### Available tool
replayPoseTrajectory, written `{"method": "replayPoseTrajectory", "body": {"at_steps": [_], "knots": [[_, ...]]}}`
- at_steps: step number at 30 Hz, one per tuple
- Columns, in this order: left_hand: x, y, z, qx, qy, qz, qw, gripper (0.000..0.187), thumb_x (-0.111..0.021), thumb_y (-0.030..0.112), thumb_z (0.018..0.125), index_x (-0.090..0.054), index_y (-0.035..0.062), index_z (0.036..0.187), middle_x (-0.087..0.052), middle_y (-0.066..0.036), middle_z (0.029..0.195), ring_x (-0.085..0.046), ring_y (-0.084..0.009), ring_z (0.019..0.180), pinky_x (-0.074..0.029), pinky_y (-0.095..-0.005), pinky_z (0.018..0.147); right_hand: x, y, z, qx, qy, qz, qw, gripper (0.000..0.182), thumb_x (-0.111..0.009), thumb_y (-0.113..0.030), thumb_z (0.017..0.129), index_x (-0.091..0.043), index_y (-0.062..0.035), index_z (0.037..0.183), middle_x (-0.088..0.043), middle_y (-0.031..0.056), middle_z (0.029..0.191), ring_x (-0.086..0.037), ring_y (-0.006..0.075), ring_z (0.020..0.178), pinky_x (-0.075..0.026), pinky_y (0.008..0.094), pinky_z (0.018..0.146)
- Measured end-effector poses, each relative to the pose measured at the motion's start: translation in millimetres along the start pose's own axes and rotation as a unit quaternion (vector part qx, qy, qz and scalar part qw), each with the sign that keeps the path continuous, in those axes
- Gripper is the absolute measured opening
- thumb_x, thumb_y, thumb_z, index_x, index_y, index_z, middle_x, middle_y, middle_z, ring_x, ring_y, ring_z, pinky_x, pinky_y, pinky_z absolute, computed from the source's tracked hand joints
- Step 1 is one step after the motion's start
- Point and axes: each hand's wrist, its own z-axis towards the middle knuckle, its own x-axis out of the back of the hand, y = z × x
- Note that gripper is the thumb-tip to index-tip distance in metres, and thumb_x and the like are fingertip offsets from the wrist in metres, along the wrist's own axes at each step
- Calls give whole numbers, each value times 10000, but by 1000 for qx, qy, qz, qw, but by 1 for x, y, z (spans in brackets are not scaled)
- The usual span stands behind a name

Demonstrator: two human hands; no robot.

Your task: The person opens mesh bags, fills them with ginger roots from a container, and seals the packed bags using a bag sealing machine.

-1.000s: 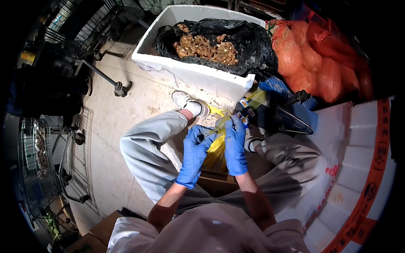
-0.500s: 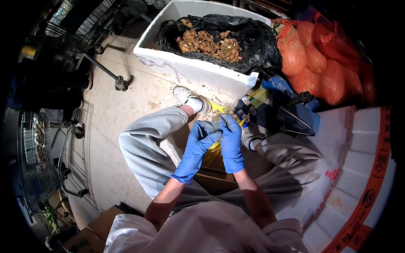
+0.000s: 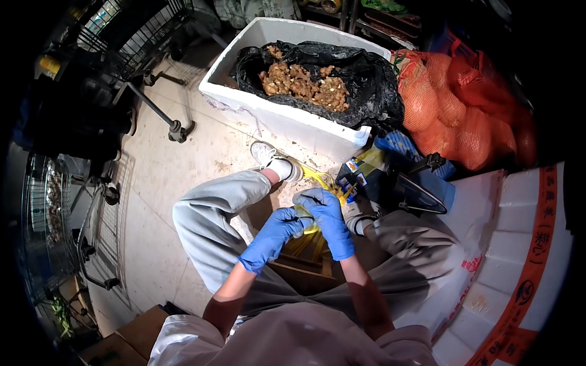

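My left hand, in a blue glove with soiled fingertips, pinches a thin yellow piece that looks like netting. Close beside it my right hand, gloved the same way, grips the upper part of this netting with bent fingers. Both hands are between my knees, above an open cardboard box. Inside the box lie more yellow strands, partly hidden by my hands. Further yellow strands hang by my shoe. The fingertips cover much of the held piece.
Ahead stands a white foam box with a black plastic bag holding brown, knobbly ginger-like lumps. Red mesh sacks lie right of it. White foam boxes with red tape flank my right side; wire carts stand left.
My hands have moved slightly apart and tilted, and the yellow netting now shows between them. The view has shifted, so the foam box sits lower.
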Motion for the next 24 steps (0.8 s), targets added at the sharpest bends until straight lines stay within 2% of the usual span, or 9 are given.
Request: {"method": "replayPoseTrajectory", "body": {"at_steps": [3,5,7,9,11,14,17,19,24], "knots": [[-4,3,-2,-37,54,-102,993,135,-599,47,739,-584,37,873,-562,17,717,-485,-37,572,-374,-157,488,0,-1,3,81,124,47,988,174,-563,-48,763,-531,-9,930,-556,32,829,-503,80,742,-417,197,671],[-5,4,-2,-46,81,-130,987,110,-601,41,732,-568,58,836,-556,17,722,-494,-44,582,-374,-156,488,5,-20,-1,207,192,-150,948,153,-584,-91,760,-516,-35,885,-532,25,782,-496,93,707,-419,215,645],[-10,10,-3,-87,117,-194,970,105,-627,11,704,-559,90,714,-560,10,672,-518,-49,616,-396,-157,534,4,-20,-9,120,188,-78,972,217,-646,-138,708,-498,-33,826,-521,25,719,-494,114,661,-423,241,612],[-6,-1,1,-105,94,-208,968,88,-598,15,733,-556,79,774,-571,-5,731,-542,-69,678,-424,-157,584,2,-17,-17,110,38,-135,984,303,-706,-175,641,-482,-37,790,-502,13,666,-467,107,606,-409,244,567],[-4,-12,4,-92,0,-324,942,91,-564,24,765,-540,59,845,-569,-17,806,-547,-89,723,-449,-179,645,-8,-15,-26,62,6,-255,965,285,-668,-58,671,-484,-34,886,-495,-7,827,-467,78,730,-398,195,653],[-8,1,-7,-97,34,-325,940,98,-533,42,791,-521,52,888,-554,-16,852,-538,-94,761,-452,-206,699,4,-5,-24,-69,-27,-66,995,229,-617,-56,726,-493,-25,916,-513,38,905,-492,105,826,-406,212,729],[0,-3,-6,-109,14,-290,951,73,-516,64,807,-508,66,880,-525,11,802,-517,-77,768,-442,-212,731,13,6,-24,-72,123,93,985,230,-590,-146,764,-508,-38,950,-546,51,874,-530,189,777,-415,262,730],[3,-4,-5,-142,38,-334,931,54,-510,77,813,-500,73,866,-504,22,774,-508,-71,764,-439,-214,733,20,4,-24,-122,135,424,887,139,-492,-88,816,-498,-33,942,-547,81,932,-534,198,910,-423,326,822],[29,-25,15,-85,114,-317,938,237,-480,146,841,-491,40,1053,-556,-28,963,-510,-67,901,-423,-208,792,31,21,-26,-213,109,509,827,250,-526,-86,797,-479,-14,1032,-548,76,947,-544,186,844,-446,297,760]]}}
